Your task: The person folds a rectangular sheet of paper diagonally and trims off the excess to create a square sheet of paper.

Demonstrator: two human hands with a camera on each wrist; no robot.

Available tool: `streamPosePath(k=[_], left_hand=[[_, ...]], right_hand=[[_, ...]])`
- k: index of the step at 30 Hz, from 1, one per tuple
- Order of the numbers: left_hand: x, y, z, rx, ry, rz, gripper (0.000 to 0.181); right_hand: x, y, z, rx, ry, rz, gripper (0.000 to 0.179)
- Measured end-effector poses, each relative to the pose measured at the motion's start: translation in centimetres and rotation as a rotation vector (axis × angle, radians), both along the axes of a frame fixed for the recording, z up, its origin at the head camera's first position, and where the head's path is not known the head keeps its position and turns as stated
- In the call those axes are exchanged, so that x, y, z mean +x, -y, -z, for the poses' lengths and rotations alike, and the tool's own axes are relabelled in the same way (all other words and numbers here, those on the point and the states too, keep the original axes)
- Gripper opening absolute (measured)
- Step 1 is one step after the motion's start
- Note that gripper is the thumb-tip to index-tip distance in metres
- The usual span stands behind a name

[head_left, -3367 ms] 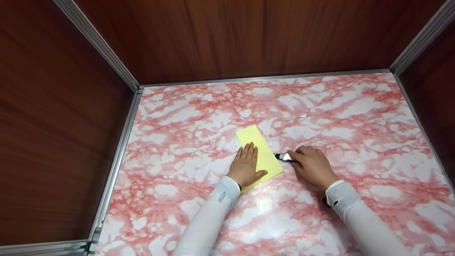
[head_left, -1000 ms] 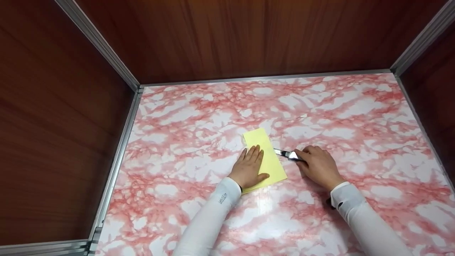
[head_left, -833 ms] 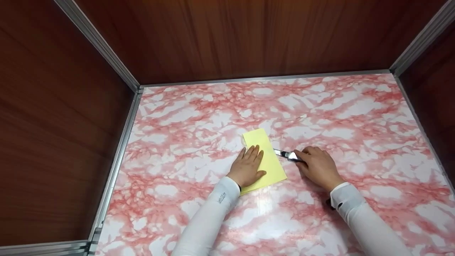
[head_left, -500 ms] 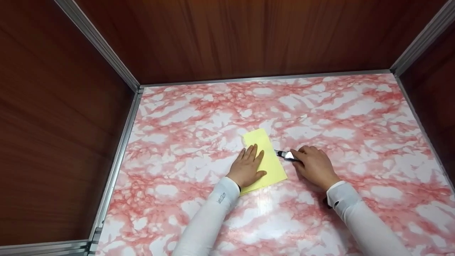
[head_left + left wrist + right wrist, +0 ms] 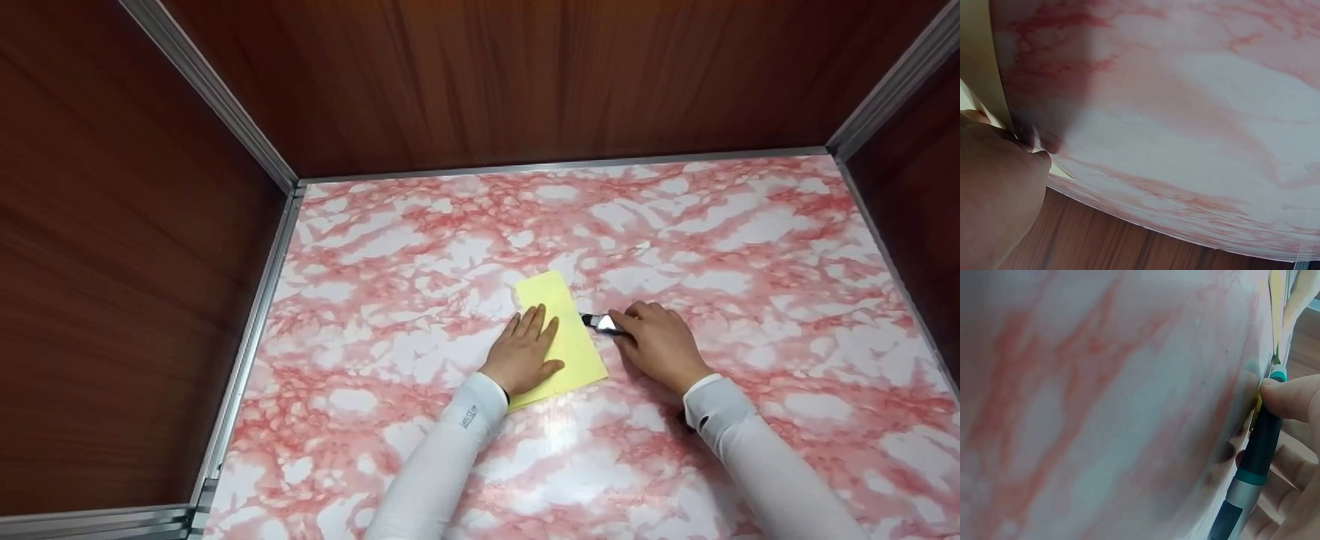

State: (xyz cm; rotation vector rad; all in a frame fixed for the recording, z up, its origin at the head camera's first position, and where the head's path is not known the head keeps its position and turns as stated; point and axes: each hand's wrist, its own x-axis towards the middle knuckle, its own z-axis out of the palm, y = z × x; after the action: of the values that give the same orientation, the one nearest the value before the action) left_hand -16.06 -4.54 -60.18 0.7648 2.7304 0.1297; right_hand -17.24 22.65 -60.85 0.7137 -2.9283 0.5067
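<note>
A folded sheet of yellow paper (image 5: 574,352) lies aslant on the table. My left hand (image 5: 519,352) rests flat on it with straight fingers, thumb spread toward the lower right corner. My right hand (image 5: 664,345) grips a utility knife (image 5: 604,324) at the paper's right edge. In the head view the blade is hidden at the paper. The right wrist view shows the knife's dark handle (image 5: 1266,439) with teal bands, thumb along its front, its tip between paper layers. In the left wrist view a paper flap (image 5: 982,62) rises beside the left hand.
The table (image 5: 390,247) has a red and white marbled top. Dark wood panels (image 5: 525,82) stand behind it and on both sides, with grey metal edging (image 5: 255,300) along their foot.
Since 3.4 seconds ago the paper has shifted slightly right. The knife drew back to show its blade, then moved left again to the paper's edge. The left hand stays pressed on the sheet.
</note>
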Motion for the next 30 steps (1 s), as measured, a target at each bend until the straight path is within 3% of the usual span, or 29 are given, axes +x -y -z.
streamPosePath(k=[13, 30], left_hand=[[-0.1, -0.1, -0.3, -0.007, 0.01, 0.002, 0.079], [0.0, -0.1, -0.2, -0.006, -0.005, -0.001, 0.078]], right_hand=[[-0.2, -1.5, -0.1, -0.012, -0.029, 0.061, 0.043], [-0.5, -0.4, -0.1, -0.008, 0.006, 0.047, 0.043]])
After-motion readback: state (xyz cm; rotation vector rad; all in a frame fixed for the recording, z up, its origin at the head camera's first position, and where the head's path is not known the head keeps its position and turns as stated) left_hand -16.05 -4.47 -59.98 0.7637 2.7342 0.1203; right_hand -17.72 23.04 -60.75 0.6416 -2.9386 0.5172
